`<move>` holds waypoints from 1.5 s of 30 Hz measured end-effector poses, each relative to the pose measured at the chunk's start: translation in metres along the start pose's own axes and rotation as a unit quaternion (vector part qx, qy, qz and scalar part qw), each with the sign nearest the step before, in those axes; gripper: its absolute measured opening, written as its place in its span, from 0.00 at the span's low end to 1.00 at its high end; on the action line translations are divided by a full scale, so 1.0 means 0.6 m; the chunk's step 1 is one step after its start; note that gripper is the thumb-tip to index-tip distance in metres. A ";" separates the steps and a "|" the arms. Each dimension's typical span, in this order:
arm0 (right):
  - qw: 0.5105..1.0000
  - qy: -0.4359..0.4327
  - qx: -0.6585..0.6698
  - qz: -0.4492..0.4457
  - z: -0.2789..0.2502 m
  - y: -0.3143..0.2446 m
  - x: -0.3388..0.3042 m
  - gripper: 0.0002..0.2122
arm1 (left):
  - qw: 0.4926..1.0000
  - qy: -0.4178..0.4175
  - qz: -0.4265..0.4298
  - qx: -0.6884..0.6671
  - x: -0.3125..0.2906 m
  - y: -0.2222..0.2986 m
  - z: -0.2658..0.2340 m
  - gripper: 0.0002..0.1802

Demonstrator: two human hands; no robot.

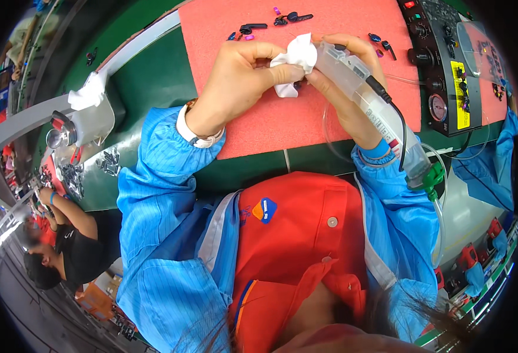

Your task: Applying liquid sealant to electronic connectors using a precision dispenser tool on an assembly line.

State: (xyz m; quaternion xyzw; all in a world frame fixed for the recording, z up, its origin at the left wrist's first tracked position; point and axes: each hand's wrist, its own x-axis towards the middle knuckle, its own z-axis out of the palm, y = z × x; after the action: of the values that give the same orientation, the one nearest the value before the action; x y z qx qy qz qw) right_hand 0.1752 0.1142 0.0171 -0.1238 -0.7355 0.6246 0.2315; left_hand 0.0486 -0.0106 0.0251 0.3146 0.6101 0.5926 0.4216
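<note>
A crumpled white tissue (pixel 301 53) is pinched between the thumb and fingers of my left hand (pixel 229 82), over a pink mat (pixel 253 132). My right hand (pixel 356 112) is wrapped round a clear dispensing syringe (pixel 382 117), which slants from the tissue down toward my right forearm. The syringe's tip end is at the tissue, and its tip is hidden there. A green cap (pixel 430 176) with an air tube closes the syringe's lower end. Right thumb and forefinger also come close to the tissue; something small and dark shows beneath it, too covered to make out.
Small black earphone-like parts (pixel 253 28) lie at the mat's far side. A black dispenser box (pixel 441 76) with knobs and gauge stands right, its tubes and cables trailing near my right arm. Left are a clear container (pixel 91 125), black pieces (pixel 71 177) and another person (pixel 82 241).
</note>
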 end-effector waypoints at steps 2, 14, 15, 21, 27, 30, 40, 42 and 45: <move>1.000 -0.003 -0.014 -0.009 0.002 -0.002 0.000 0.20 | 1.000 0.002 -0.006 0.000 0.001 0.002 -0.001 0.07; 0.982 0.028 0.168 0.076 0.005 -0.009 0.001 0.22 | 0.988 0.146 0.039 -0.018 -0.043 0.017 -0.045 0.12; 0.982 0.030 0.168 0.076 0.004 -0.007 0.001 0.22 | 0.989 0.138 0.045 0.001 -0.052 0.017 -0.048 0.13; 0.978 0.034 0.180 0.099 0.003 -0.012 0.002 0.22 | 0.998 0.012 0.042 0.054 -0.094 0.015 -0.075 0.17; 0.985 0.025 0.149 0.078 0.003 -0.003 0.004 0.22 | 0.991 0.022 0.074 0.114 -0.104 0.026 -0.044 0.24; 0.977 0.022 0.194 0.087 0.004 -0.008 0.003 0.21 | 0.994 -0.012 0.028 0.100 -0.097 0.027 -0.056 0.23; 0.999 0.008 0.031 0.009 0.001 -0.007 -0.002 0.19 | 0.996 0.060 0.023 0.055 -0.049 0.036 -0.022 0.05; 1.000 -0.014 0.005 0.015 0.001 -0.011 -0.003 0.19 | 0.998 0.042 0.027 0.048 -0.037 0.027 -0.010 0.05; 0.999 -0.027 -0.027 -0.039 0.000 -0.002 -0.001 0.19 | 0.999 0.005 0.038 0.013 -0.023 0.021 0.011 0.03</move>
State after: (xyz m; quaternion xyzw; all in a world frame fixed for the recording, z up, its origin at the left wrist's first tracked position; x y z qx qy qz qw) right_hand 0.1759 0.1137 0.0180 -0.0846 -0.7621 0.5983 0.2325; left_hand 0.0593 -0.0187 0.0401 0.3396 0.6073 0.6020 0.3918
